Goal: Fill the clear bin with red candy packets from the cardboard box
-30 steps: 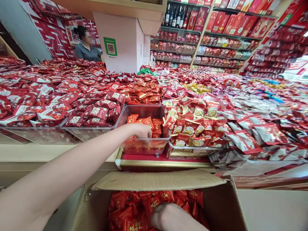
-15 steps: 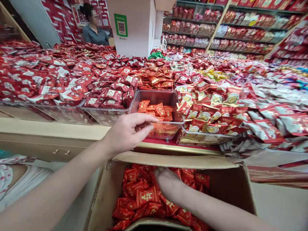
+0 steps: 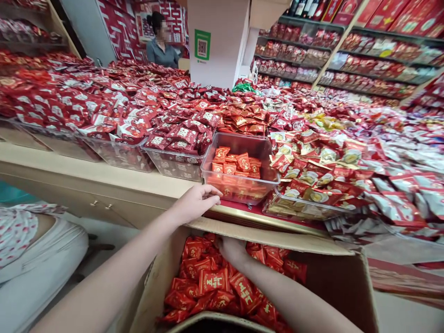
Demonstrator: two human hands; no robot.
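Packets in glossy red wrap with gold lettering (image 3: 213, 280) lie heaped in the brown cardboard box (image 3: 342, 273) in front of you, and your right hand (image 3: 231, 249) is in among them near the far side, close by the raised cardboard flap (image 3: 284, 238). Its fingers are buried, so I cannot tell whether they grip anything.

Your left hand (image 3: 196, 202) has changed most: a second ago it was inside the clear rectangular plastic bin (image 3: 229, 140), and now it is out, just in front of the bin's near wall. Its thumb and fingers are loosely parted, with nothing visible between them. That leaves the bin's opening unobstructed and, as I judge it, puts your handling in the box alone for now.

The bin rests on the surface (image 3: 166, 185), holding small orange-red packets with gold print (image 3: 241, 164) in a low pile well below its rim. To its left, a clear plastic tub (image 3: 173, 165) is piled above its rim with maroon packets with white print (image 3: 183, 138). To its right, red-and-gold durian packets (image 3: 314, 178) overfill another clear tub (image 3: 308, 208).
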